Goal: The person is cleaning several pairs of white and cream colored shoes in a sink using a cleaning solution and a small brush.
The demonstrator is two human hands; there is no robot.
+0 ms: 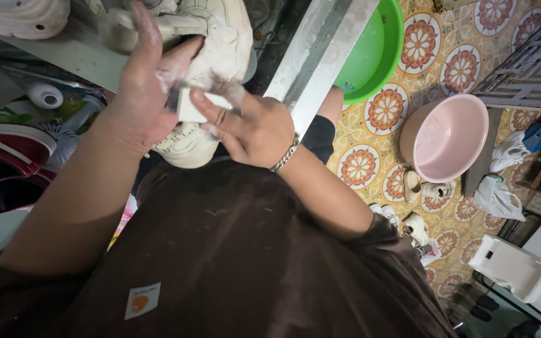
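Two hands work close over my chest, w/ the brown shirt (233, 250) filling the near frame. My left hand (142, 94) is wrapped around a white sneaker (211, 56), thumb and fingers curled on its side, holding it up in front of me, just near of the metal counter edge (320, 50). My right hand (252, 128), w/ a chain bracelet (285, 155) at the wrist, pinches a small white block (189, 103), prob. a sponge or eraser, fingers flat along it and pressed to the sneaker's sole edge. Both hands look chalky/wet.

To do this rubbing well, I judge: keep the left grip firm so the shoe doesn't twist, use short strokes along the sole rim, keep the block flat.

Room: counter edge sits just far of the hands, shelf clutter and a red shoe (7, 147) crowd the left. Right side is opener: tiled floor (370, 163), pink basin (446, 138) and green basin (374, 53) well apart, more small shoes (417, 225) on the floor.
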